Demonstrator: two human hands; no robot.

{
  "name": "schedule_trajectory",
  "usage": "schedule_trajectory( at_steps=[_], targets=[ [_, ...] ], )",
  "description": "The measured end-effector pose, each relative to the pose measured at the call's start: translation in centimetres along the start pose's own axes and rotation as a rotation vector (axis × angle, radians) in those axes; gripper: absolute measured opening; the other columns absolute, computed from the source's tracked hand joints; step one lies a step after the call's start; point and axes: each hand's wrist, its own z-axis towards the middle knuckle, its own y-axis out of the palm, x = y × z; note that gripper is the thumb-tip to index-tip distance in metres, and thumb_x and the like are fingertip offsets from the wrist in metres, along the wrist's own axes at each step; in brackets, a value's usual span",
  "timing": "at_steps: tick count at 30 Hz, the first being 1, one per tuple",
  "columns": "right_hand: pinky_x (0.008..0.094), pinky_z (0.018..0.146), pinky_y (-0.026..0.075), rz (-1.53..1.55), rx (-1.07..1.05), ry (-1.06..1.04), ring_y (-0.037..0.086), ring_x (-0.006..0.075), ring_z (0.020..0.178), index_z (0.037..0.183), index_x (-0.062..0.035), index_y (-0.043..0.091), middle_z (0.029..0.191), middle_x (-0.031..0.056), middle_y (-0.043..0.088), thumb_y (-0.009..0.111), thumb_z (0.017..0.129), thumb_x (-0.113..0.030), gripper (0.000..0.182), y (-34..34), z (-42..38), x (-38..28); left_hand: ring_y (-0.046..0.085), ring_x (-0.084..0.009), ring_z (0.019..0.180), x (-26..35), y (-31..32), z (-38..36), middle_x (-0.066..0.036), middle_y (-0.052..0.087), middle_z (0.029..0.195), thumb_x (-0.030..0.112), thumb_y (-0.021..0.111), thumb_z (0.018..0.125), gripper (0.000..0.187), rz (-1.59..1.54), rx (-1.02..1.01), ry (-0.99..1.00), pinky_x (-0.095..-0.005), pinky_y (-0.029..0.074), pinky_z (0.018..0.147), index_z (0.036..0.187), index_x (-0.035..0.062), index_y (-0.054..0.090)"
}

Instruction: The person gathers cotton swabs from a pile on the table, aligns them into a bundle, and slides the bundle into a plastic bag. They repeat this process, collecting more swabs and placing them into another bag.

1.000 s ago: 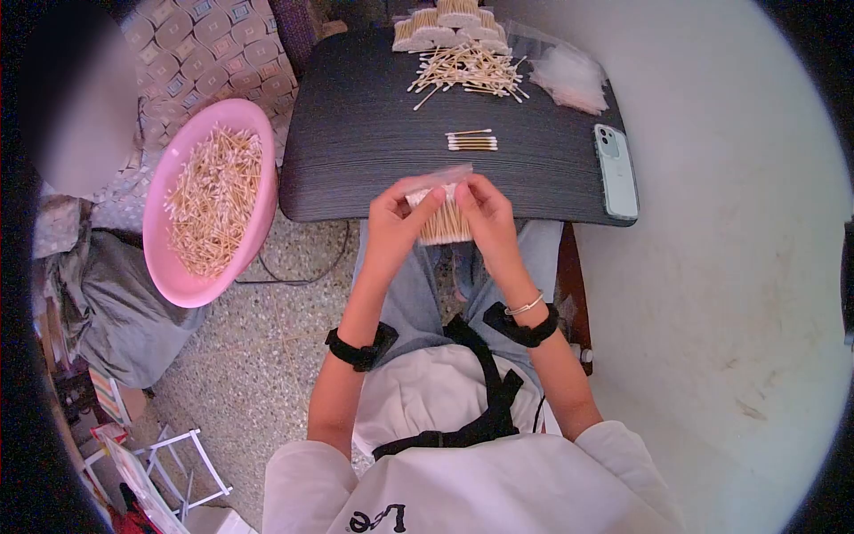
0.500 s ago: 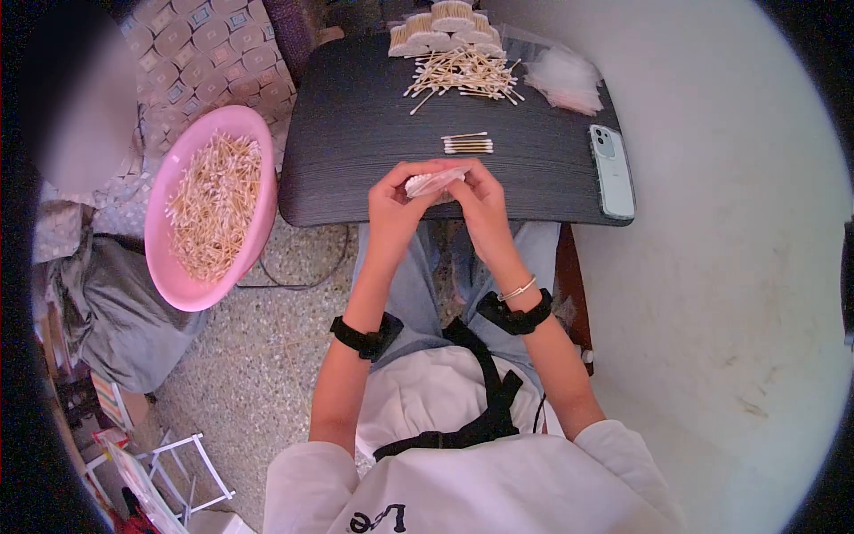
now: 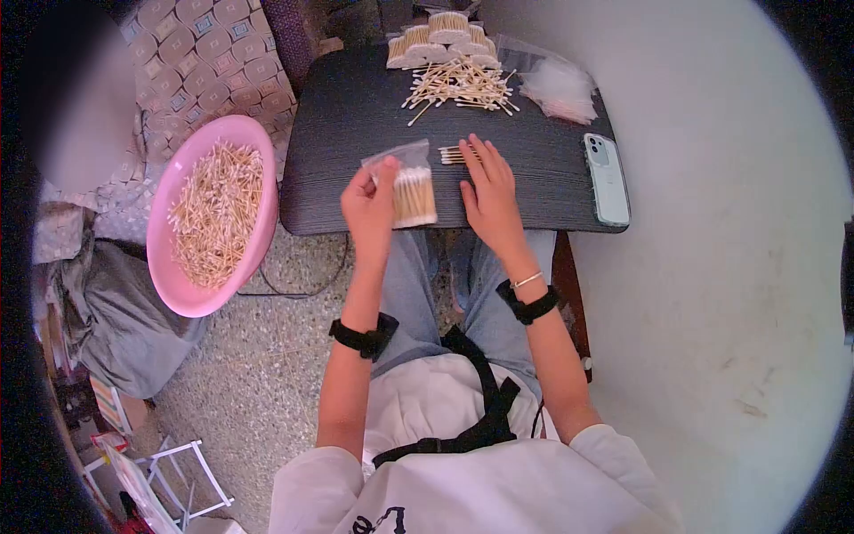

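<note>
In the head view my left hand [image 3: 369,203] pinches the upper left part of a clear zip bag of cotton swabs [image 3: 414,194], held near the front edge of the dark table [image 3: 320,151]. The swabs stand side by side in the bag, white tips at top and bottom. To its right, my right hand [image 3: 490,191] reaches forward with its fingers stretched out and apart. Its fingertips lie over a small row of loose cotton swabs [image 3: 451,155], covering their right ends.
A loose heap of cotton swabs [image 3: 458,86] lies farther back, before stacked swab bundles [image 3: 447,28]. Empty clear bags [image 3: 560,92] and a phone [image 3: 606,178] are on the right. A pink basin [image 3: 161,227] holding many swabs stands left of the table.
My hands have come apart. The left has swung the bag upright to the left, showing its swabs; the right has let go and moved forward onto the small row.
</note>
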Motion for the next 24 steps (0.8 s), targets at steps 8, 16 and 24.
schedule_trajectory(
  at_steps=[8,16,24],
  targets=[
    [0.0494,0.111,0.027,-0.306,-0.094,-0.010,0.043,0.0299,0.130,0.133,-0.0100,0.054,0.136,0.0074,0.051,0.054,0.094,-0.012,0.039,1.4,0.3,1.7,0.056,-0.0068,0.074,-1.7,-1.3,4.1,-0.003,0.067,0.079,0.040,0.046,0.103,0.049,0.193,-0.213,0.013,-0.0251,0.046,0.069,0.094,-0.0014,0.070],
    [0.0425,0.082,0.043,-0.117,-0.010,0.024,0.054,0.0294,0.086,0.103,-0.0032,0.069,0.087,0.0110,0.055,0.063,0.085,-0.008,0.019,-0.3,0.5,1.6,0.053,-0.0062,0.067,-2.4,-1.1,4.1,-0.002,0.065,0.074,0.036,0.047,0.103,0.045,0.197,-0.228,0.089,-0.0239,0.044,0.063,0.091,-0.0009,0.071],
    [0.0418,0.076,0.044,-0.185,0.019,0.015,0.053,0.0313,0.083,0.090,-0.0004,0.062,0.087,0.0133,0.055,0.060,0.087,-0.006,0.007,0.0,0.5,1.5,0.054,-0.0060,0.066,-2.7,-1.1,4.1,-0.002,0.065,0.072,0.034,0.048,0.102,0.043,0.260,-0.226,0.090,-0.0249,0.045,0.062,0.090,-0.0005,0.071]
  ],
)
